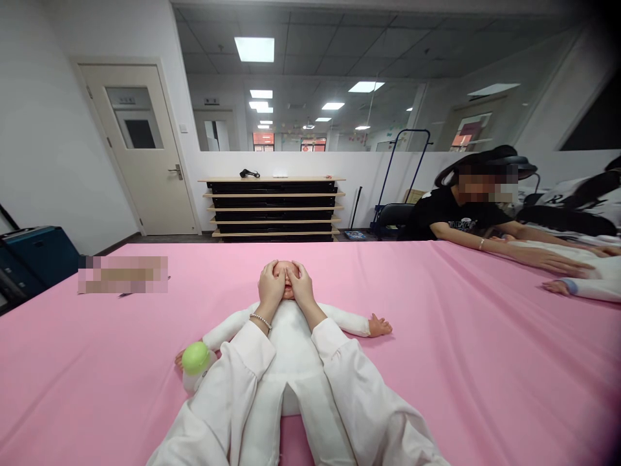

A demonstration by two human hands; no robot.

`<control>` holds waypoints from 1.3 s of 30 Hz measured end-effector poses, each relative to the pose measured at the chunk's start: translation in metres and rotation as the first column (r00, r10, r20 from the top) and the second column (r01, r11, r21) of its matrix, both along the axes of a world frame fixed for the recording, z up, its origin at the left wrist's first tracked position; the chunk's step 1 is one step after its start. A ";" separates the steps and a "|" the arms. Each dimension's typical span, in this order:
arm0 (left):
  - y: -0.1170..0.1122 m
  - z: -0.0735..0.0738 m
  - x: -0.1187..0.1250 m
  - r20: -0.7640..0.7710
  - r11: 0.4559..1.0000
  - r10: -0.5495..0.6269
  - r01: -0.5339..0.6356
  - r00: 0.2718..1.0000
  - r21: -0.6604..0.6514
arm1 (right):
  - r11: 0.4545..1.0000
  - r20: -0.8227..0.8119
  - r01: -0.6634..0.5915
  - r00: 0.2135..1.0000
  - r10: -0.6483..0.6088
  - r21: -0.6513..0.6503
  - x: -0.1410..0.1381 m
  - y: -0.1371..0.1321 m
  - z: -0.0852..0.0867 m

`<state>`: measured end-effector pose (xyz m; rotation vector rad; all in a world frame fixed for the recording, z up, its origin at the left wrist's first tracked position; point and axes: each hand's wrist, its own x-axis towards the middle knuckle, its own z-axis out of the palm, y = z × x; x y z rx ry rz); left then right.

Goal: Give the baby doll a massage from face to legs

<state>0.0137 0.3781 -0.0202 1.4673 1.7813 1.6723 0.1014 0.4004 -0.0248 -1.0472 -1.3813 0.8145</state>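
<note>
A baby doll in a white cloth suit lies on its back with its arms spread and its head away from me. My left hand, with a beaded bracelet at the wrist, cups the left side of the doll's head. Opposite it, my right hand curves round the right side. Both thumbs press on the face near its middle, and the fingertips are partly out of sight behind the head. By the doll's hand on the left is a bottle with a rounded green top, partly hidden by my sleeve.
Pink cloth covers the table. A blurred-out flat item lies at the far left. At the right, a person in black reaches over another white-clad doll. Stacked shelves and a blue suitcase stand beyond the table.
</note>
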 end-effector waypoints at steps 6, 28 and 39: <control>0.000 0.000 0.000 -0.016 1.000 -0.001 0.002 1.000 0.012 | 1.000 0.007 0.008 1.000 -0.008 0.018 0.000 0.001 -0.002; -0.001 0.001 0.000 -0.007 1.000 0.001 -0.001 1.000 0.009 | 0.999 0.009 0.019 1.000 -0.019 0.039 0.001 0.001 -0.003; 0.001 0.001 0.000 0.022 1.000 0.012 -0.011 1.000 -0.015 | 0.999 0.011 0.028 1.000 -0.028 -0.046 -0.001 0.004 -0.003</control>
